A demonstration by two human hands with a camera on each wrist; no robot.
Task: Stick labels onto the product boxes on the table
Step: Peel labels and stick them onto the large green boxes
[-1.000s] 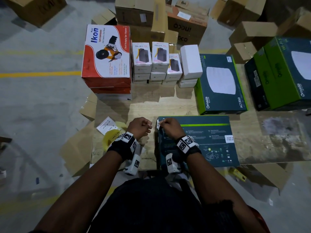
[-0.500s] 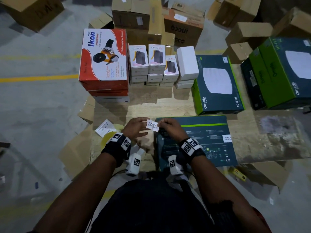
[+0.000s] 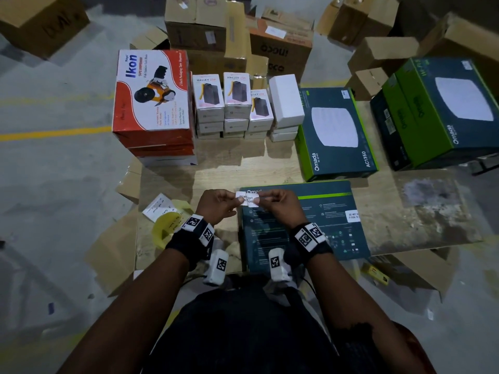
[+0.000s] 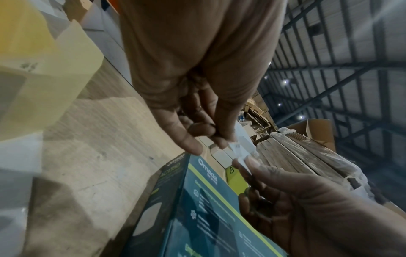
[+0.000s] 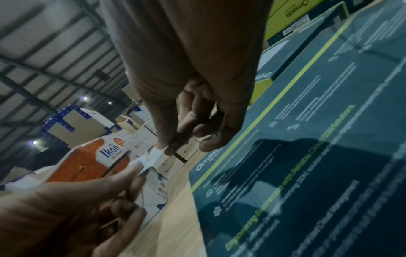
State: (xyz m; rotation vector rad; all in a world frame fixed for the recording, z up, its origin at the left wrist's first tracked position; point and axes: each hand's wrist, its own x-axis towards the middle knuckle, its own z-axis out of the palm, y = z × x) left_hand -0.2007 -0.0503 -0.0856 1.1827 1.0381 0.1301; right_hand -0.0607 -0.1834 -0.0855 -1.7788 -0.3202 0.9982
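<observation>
A small white printed label is stretched between my two hands, just above the far left corner of a dark teal Omada box that lies flat near the table's front edge. My left hand pinches the label's left end, also seen in the left wrist view as label between thumb and finger. My right hand pinches the right end, where the label looks creased or partly peeled. Another white label is stuck at the box's right edge.
At the back of the wooden table stand a red Ikon box stack, small Halley boxes, white boxes and green Omada boxes. Yellow backing paper lies left of my hands. Cardboard cartons crowd the floor behind.
My hands were bunched together at the box's left corner. They have drawn slightly apart, and the white label now shows between them.
</observation>
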